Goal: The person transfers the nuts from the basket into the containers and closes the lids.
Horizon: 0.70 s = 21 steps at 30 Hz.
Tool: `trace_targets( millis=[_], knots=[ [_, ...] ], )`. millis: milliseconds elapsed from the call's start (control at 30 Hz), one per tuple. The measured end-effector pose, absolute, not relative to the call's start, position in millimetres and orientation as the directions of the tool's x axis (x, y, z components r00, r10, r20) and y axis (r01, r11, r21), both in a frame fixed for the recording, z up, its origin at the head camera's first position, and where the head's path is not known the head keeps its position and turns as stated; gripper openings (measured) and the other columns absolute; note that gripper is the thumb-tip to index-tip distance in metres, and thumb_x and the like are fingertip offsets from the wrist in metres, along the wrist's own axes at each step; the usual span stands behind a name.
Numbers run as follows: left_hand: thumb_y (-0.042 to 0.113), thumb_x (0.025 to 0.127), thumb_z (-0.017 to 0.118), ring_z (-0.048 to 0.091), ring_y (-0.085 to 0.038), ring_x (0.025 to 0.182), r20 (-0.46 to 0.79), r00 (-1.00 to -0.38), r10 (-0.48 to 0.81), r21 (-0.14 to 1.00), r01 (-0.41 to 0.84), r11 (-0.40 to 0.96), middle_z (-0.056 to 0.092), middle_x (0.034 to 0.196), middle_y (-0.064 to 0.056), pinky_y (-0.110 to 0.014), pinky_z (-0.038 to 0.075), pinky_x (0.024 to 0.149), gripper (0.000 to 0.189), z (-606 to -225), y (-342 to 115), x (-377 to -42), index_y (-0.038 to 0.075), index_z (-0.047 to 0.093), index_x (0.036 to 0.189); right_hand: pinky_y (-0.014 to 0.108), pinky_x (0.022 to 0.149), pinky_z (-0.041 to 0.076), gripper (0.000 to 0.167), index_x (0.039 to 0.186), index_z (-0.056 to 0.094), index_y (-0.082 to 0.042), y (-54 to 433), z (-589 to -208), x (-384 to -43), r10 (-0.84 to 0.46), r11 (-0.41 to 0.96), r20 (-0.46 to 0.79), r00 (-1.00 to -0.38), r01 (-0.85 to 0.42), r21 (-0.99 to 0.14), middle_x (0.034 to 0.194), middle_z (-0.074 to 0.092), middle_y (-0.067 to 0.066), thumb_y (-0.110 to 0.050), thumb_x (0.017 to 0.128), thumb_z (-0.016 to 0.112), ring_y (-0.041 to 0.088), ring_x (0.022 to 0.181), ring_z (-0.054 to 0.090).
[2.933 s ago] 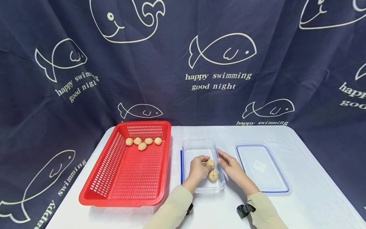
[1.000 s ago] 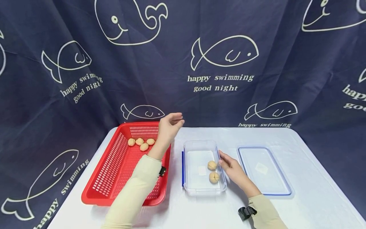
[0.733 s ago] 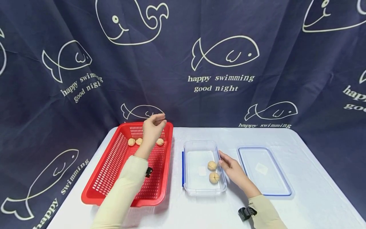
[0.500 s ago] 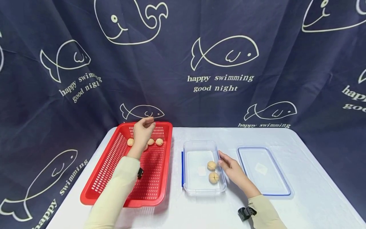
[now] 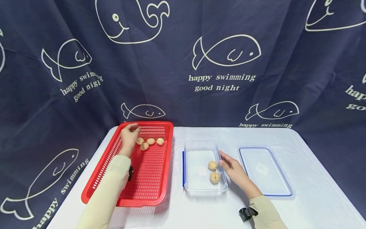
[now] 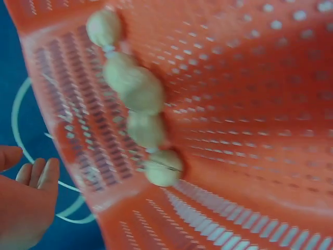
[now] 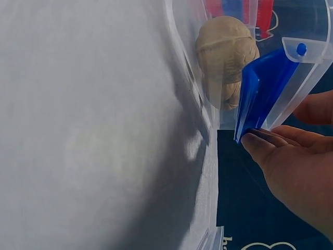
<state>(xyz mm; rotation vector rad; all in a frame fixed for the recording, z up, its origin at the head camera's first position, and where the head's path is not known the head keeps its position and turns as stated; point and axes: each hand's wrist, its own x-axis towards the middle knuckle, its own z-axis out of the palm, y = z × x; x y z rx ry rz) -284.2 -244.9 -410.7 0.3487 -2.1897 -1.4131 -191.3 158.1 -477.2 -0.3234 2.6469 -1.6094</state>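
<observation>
My left hand (image 5: 130,138) is over the far left corner of a red plastic basket (image 5: 148,187), loosely bent and holding nothing. Several pale walnuts (image 5: 144,146) lie at the basket's far end; the left wrist view shows a walnut (image 6: 164,167) at the end of their row, which the hand covers in the head view. Two more walnuts (image 5: 214,177) sit along the right side of a clear plastic box (image 5: 197,192). Against that side rests my right hand (image 5: 233,170); in the right wrist view its extended fingertips touch the blue latch (image 7: 265,86), thumb near the rim.
A clear lid with a blue seal (image 5: 264,170) lies flat right of the box. Another blue latch (image 5: 183,168) hangs at the box's left side. White cloth (image 5: 197,213) covers the table, and a dark fish-print curtain (image 5: 177,95) hangs behind it.
My left hand let go of a walnut in the clear box, rose, and moved left across to the basket's far left corner, lowering lately. The right hand stays at the box's side.
</observation>
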Motion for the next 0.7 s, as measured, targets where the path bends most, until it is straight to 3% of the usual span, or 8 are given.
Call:
trace_targets(
  millis=[100,200,333,467,700],
  knots=[
    [-0.005,0.086,0.06,0.056,-0.005,0.077,0.257,-0.831,-0.493,0.907,0.033,0.419,0.066,0.109,-0.027,-0.006,0.038,0.065,0.025,-418,-251,-287,-0.01,0.066,0.11,0.041,0.108,0.03,0.048,0.144,0.035,0.004,160,-477,-191,-0.195,0.437,0.093,-0.976,-0.171,-0.883,0.146,0.037,0.023,-0.011,0.101,0.047,0.038,0.133,0.038],
    [-0.005,0.086,0.059,0.059,-0.012,0.081,0.234,-0.82,-0.523,0.914,0.003,0.405,0.066,0.109,-0.027,-0.008,0.039,0.066,0.027,-426,-258,-291,-0.01,0.066,0.111,0.04,0.107,0.03,0.048,0.144,0.035,0.006,161,-476,-190,-0.195,0.426,0.101,-0.976,-0.177,-0.887,0.146,0.037,0.024,-0.01,0.101,0.047,0.038,0.133,0.038],
    [-0.005,0.085,0.059,0.062,-0.029,0.098,0.192,-0.817,-0.543,0.911,-0.057,0.408,0.064,0.111,-0.028,-0.022,0.046,0.081,0.029,-435,-268,-294,-0.01,0.065,0.113,0.039,0.107,0.031,0.048,0.144,0.035,0.006,161,-476,-191,-0.194,0.427,0.099,-0.976,-0.175,-0.887,0.146,0.037,0.023,-0.01,0.101,0.048,0.037,0.133,0.038],
    [-0.004,0.085,0.059,0.057,-0.038,0.108,0.155,-0.845,-0.512,0.883,-0.114,0.456,0.062,0.113,-0.031,-0.038,0.043,0.097,0.032,-440,-274,-294,-0.012,0.062,0.116,0.04,0.107,0.031,0.048,0.144,0.035,0.005,160,-478,-192,-0.193,0.432,0.099,-0.976,-0.175,-0.885,0.146,0.037,0.023,-0.009,0.1,0.048,0.037,0.132,0.039],
    [0.0,0.085,0.058,0.056,-0.04,0.109,0.091,-0.862,-0.499,0.848,-0.196,0.493,0.06,0.114,-0.033,-0.042,0.042,0.097,0.037,-445,-281,-288,-0.013,0.058,0.119,0.039,0.106,0.031,0.047,0.143,0.035,0.008,160,-478,-192,-0.202,0.414,0.114,-0.973,-0.191,-0.89,0.145,0.038,0.025,-0.008,0.1,0.048,0.039,0.132,0.039]
  ],
)
